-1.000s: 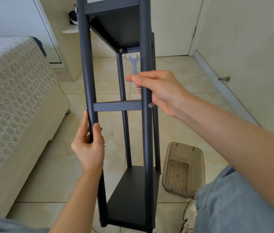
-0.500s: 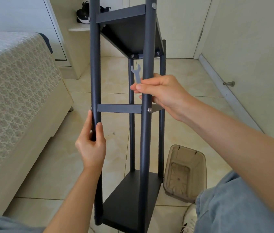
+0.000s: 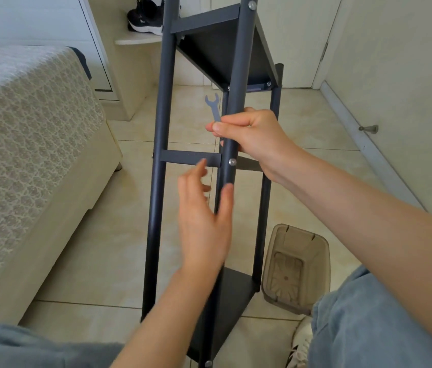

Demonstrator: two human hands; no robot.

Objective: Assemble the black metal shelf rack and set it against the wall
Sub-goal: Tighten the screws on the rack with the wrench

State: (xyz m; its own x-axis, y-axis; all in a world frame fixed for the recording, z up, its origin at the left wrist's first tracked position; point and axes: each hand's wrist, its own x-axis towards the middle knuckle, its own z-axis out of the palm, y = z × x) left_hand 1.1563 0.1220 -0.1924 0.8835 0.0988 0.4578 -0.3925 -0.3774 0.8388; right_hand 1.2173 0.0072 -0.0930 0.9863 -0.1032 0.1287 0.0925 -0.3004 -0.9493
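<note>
Right-hand grip: the right hand (image 3: 257, 139) is wrapped round a front post (image 3: 240, 62) of the black rack (image 3: 160, 155), just above the crossbar (image 3: 183, 158). A small wrench (image 3: 213, 104) is pinched in the same hand, its head sticking up past the fingertips.
Left hand: the left hand (image 3: 204, 216) is held below that grip, fingers straight and spread, nothing held. It is blurred, so contact with the post cannot be told.
Rack: stood on the tiled floor (image 3: 119, 261), with its upper shelf (image 3: 222, 51) above the grip and its lower shelf (image 3: 233, 296) far below it.
Around: a clear waste bin (image 3: 297, 266) is seen below and right of the grip, just beside the lower shelf. A bed (image 3: 23, 155) lies well to the left, and a dark shoe (image 3: 144, 17) is set on a ledge up and left.
Open room: bare tiles are seen beyond the grip. A wall (image 3: 408, 75) with a door stop (image 3: 368, 128) runs along the right.
</note>
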